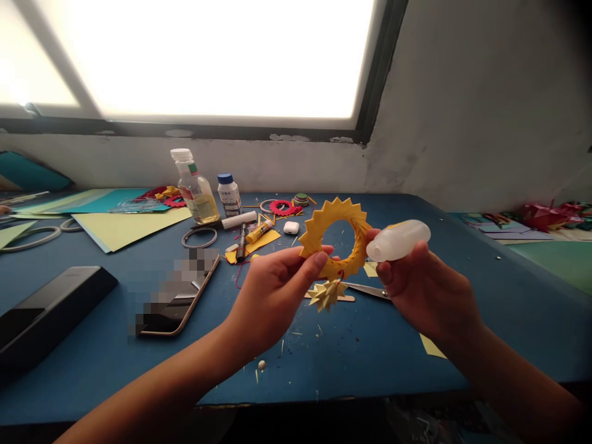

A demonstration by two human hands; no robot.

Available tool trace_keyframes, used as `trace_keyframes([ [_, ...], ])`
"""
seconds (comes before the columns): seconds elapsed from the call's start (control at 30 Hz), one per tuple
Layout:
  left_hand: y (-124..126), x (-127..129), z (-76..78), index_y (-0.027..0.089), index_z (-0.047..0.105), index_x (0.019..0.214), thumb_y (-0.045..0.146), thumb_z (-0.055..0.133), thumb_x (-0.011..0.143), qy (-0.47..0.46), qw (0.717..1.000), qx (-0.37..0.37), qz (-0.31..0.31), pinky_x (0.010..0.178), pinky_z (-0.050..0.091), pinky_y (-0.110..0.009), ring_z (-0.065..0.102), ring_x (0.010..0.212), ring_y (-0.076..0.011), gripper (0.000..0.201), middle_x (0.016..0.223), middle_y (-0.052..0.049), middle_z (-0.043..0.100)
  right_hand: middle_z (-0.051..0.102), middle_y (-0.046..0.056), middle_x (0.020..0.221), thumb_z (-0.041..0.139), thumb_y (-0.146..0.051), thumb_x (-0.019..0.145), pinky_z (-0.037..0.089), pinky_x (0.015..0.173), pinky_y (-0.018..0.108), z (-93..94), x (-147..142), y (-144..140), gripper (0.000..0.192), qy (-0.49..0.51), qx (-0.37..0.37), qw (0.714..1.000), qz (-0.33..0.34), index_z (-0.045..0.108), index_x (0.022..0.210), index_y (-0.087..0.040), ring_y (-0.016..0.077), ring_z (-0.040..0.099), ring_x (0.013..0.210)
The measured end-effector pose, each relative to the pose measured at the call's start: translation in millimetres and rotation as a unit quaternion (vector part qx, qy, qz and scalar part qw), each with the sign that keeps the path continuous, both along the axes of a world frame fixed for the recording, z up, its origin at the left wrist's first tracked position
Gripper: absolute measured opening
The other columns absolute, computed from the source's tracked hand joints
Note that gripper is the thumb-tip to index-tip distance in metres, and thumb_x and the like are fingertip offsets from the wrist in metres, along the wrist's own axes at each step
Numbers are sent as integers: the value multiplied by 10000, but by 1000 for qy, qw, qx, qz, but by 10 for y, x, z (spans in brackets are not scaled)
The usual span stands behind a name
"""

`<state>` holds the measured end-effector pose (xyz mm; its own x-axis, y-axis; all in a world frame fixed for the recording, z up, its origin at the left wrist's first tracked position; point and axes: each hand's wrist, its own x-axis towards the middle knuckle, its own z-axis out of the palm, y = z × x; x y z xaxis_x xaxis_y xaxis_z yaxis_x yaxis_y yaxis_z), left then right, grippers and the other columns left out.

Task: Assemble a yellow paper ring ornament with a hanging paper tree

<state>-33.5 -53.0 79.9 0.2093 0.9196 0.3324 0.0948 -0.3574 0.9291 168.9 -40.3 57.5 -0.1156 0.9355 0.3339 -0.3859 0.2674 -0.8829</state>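
Yellow folded-paper ring (pixel 333 237) looks fully assembled, pinched in left hand (pixel 272 293) grip above worktop (pixel 416 345). Glue bottle (pixel 398 240) clamped in right hand (pixel 428 293), tip at ring; gluing probably unfinished.

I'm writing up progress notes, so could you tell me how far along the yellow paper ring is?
Done: the yellow paper ring is folded into a closed, spiked loop. In hand: the left hand pinches its lower edge, while the right hand holds a small white bottle tipped against it. Left: a small yellow folded piece lies loose on the blue table.
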Motion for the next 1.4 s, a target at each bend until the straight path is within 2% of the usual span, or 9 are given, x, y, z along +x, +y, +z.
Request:
trace_keyframes([
  [0.13,-1,5,10,142,723,955,322,601,849,-13,1000,-9,-12,719,590,-233,699,837,-173,241,873,-49,747,724,-33,981,632,-405,796,554,522,119,22,-14,-8,158,22,-2,1000,1,702,895,-302,96,666,744],
  [0.23,-3,9,14,144,729,932,308,613,843,-32,999,-23,-24,721,594,-223,704,822,-166,220,876,-51,748,722,-59,921,658,-424,773,539,491,106,27,-7,-8,187,26,5,1000,-7,689,938,-341,79,650,675],
  [0.33,-3,7,19,142,736,876,308,620,837,-34,999,-34,-22,714,596,-230,706,807,-171,206,862,-55,748,718,-74,847,701,-446,729,562,538,101,20,-5,-13,212,43,-10,999,-14,693,914,-342,77,671,687],
  [0.47,5,4,13,133,719,922,323,622,833,-31,998,-40,-24,723,591,-244,702,834,-185,231,871,-61,745,710,-60,784,700,-475,721,577,564,111,0,-12,-8,209,50,-38,998,-10,696,828,-295,86,689,707],
  [0.57,21,6,-4,134,697,926,330,615,834,-38,998,-41,-32,711,589,-254,704,816,-186,232,859,-60,743,704,-44,780,688,-482,732,590,562,144,-12,-9,6,214,29,-36,999,-22,686,832,-293,105,692,709],
  [0.9,45,-8,-43,155,539,815,227,572,828,-43,995,-62,-67,720,563,-253,698,842,-184,80,808,-47,708,668,-37,753,727,-518,674,571,519,127,1,-30,4,325,26,-71,997,-25,659,878,-275,96,669,664],
  [1.17,66,-25,-63,154,546,896,272,579,839,-42,992,-84,-83,777,551,-288,685,920,-209,135,884,-66,715,691,-39,788,673,-491,748,569,568,148,1,-24,17,348,-13,-20,1000,-6,619,1045,-317,92,657,677],
  [1.27,67,-17,-48,154,549,885,267,583,834,-43,992,-79,-93,766,559,-297,696,869,-204,128,870,-64,717,695,-31,798,659,-494,756,571,552,165,4,-25,16,352,-26,-12,999,-22,610,1056,-317,104,659,674],
  [1.4,63,-13,-39,153,545,882,241,577,839,-54,991,-81,-97,757,568,-281,698,837,-181,103,856,-60,720,697,-33,849,630,-456,793,578,580,179,-8,-15,12,327,-25,-1,1000,-4,589,1087,-319,106,666,716],
])
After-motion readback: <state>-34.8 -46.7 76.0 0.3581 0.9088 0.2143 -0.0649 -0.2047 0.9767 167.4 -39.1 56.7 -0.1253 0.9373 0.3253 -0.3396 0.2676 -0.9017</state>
